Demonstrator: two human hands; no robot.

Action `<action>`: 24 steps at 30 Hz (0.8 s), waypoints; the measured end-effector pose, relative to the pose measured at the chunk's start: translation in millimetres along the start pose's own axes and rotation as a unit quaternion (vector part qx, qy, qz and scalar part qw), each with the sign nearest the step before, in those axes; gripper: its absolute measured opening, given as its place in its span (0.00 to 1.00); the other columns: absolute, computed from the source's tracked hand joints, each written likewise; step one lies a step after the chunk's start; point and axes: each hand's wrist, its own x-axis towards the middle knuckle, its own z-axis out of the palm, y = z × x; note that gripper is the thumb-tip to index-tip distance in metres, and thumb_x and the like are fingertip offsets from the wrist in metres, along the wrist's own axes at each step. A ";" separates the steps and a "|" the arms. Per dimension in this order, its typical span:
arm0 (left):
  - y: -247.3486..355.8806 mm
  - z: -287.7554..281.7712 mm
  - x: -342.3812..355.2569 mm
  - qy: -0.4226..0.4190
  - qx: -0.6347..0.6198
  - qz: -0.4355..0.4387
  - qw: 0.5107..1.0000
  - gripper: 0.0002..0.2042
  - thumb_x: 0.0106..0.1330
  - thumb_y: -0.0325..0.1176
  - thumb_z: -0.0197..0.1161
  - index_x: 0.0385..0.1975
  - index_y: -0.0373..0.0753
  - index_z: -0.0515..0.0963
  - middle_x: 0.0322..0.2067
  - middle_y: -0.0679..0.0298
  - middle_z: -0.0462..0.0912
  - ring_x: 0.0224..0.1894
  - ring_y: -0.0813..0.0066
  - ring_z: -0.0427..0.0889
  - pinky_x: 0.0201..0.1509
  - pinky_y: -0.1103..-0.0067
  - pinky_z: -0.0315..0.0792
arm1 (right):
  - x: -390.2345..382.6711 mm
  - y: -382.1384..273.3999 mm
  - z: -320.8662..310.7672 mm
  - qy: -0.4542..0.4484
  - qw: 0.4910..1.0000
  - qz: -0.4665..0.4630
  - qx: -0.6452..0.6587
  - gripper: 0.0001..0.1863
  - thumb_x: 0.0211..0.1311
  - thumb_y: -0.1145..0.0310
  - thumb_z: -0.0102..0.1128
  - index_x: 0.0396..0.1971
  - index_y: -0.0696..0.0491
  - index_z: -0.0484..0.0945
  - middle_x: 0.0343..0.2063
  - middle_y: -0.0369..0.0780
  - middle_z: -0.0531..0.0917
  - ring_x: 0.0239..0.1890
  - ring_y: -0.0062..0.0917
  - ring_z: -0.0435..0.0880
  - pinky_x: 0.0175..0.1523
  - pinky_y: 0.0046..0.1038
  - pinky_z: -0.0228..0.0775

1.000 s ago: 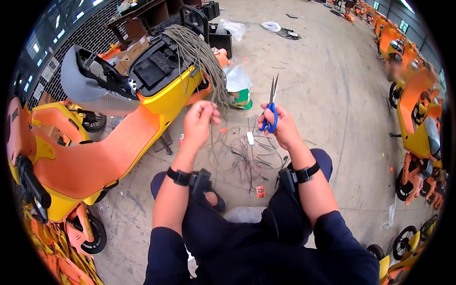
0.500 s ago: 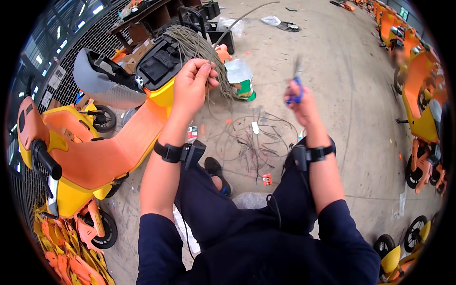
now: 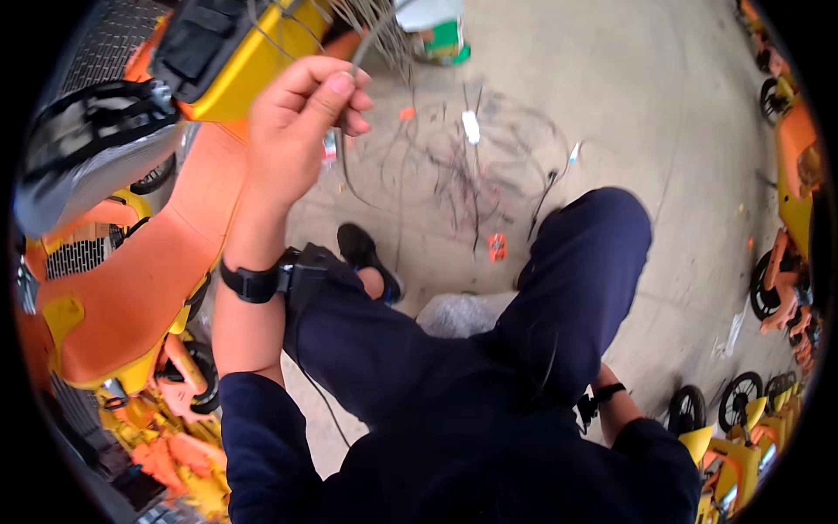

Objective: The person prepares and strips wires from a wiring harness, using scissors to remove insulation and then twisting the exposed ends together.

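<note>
My left hand is raised beside the yellow and orange scooter, with thumb and fingers pinched on a grey cable. One end of this cable runs up past my fingertips; the other hangs in a curve below my hand. Just beyond it, a bundle of grey cables droops at the top of the view. My right hand is low beside my right thigh. Its fingers are hidden behind the leg, so what they hold does not show.
The scooter stands close on my left, with yellow and orange panels piled behind it. Cut cable pieces and an orange packet litter the floor between my feet. More scooters line the right side.
My right hand, holding blue-handled scissors earlier, has dropped beside my right thigh. The view has tilted down. My left hand keeps its pinch, and the cable now shows more plainly.
</note>
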 end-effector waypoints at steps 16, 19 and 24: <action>-92.7 4.3 44.9 -0.067 0.159 -0.229 0.958 0.06 0.64 0.29 0.56 0.31 0.32 0.72 0.26 0.59 0.78 0.29 0.75 0.75 0.38 0.82 0.68 | -19.3 -41.3 2.0 0.032 0.987 0.156 0.021 0.15 0.58 0.64 0.53 0.41 0.57 0.75 0.32 0.44 0.81 0.33 0.30 0.82 0.38 0.31 0.77; -105.8 3.2 54.4 -0.074 0.143 -0.244 0.956 0.08 0.64 0.32 0.57 0.30 0.32 0.72 0.26 0.57 0.78 0.26 0.73 0.77 0.34 0.81 0.70 | -27.0 -40.8 -0.6 0.032 0.983 0.181 0.019 0.15 0.59 0.64 0.53 0.42 0.57 0.74 0.32 0.44 0.81 0.33 0.30 0.82 0.38 0.31 0.77; -121.3 -4.5 67.2 -0.098 0.150 -0.234 0.956 0.10 0.65 0.33 0.57 0.30 0.31 0.72 0.22 0.56 0.77 0.23 0.74 0.78 0.30 0.83 0.72 | -38.1 -42.7 -4.1 0.035 0.978 0.206 0.020 0.15 0.60 0.63 0.53 0.43 0.57 0.73 0.32 0.43 0.81 0.32 0.30 0.82 0.37 0.31 0.77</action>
